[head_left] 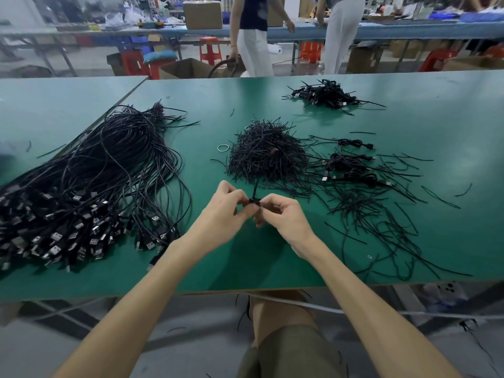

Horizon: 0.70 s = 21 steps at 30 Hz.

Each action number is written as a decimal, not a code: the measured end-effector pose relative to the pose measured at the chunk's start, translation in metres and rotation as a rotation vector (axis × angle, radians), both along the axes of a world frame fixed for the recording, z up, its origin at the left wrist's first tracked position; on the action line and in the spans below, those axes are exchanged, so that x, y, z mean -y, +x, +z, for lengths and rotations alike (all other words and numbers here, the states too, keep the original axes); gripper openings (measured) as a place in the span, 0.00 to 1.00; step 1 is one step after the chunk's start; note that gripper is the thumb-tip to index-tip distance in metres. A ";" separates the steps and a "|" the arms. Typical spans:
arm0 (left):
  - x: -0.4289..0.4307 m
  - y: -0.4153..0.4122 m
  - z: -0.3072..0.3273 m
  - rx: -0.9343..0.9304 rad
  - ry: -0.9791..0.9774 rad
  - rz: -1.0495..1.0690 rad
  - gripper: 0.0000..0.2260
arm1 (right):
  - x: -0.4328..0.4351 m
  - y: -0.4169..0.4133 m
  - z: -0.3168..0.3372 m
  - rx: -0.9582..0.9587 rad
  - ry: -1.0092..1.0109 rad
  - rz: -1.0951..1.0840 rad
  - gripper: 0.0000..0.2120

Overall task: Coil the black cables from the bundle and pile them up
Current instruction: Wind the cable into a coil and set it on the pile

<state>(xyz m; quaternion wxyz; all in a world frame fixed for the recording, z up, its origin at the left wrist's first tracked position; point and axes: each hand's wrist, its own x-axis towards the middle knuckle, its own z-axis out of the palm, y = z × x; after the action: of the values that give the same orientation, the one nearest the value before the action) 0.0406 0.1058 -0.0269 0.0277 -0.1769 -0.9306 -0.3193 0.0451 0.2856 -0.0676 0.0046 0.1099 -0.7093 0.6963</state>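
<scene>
Cable [255,203] is bunched small over the bench [245,257], left hand [222,211] and right hand [285,215] each with a grip pinched on it. I'd twist the tie [255,188] snug mid-coil so loops don't spring, then onto the pile [324,95].

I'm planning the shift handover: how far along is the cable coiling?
Done: a pile of coiled cables at the far side, plus a few coils nearer right. In hand: the left hand and right hand pinch one small coil, its tie sticking up. Left: the big loose bundle, clearly most of the job.
</scene>
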 end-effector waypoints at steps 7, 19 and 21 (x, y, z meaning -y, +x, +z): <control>0.008 -0.002 -0.004 -0.015 0.167 -0.049 0.14 | 0.002 0.001 0.003 0.012 0.121 0.072 0.05; -0.005 0.004 -0.005 0.146 0.049 0.268 0.18 | 0.007 -0.001 -0.003 -0.040 0.215 -0.006 0.04; -0.008 0.003 -0.005 0.269 0.235 0.317 0.20 | 0.007 -0.001 -0.002 -0.041 0.223 -0.027 0.03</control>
<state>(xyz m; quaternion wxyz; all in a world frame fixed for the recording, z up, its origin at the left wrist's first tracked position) 0.0435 0.1133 -0.0323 -0.0265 0.0198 -0.8984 -0.4379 0.0439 0.2782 -0.0700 0.0163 0.1144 -0.7834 0.6106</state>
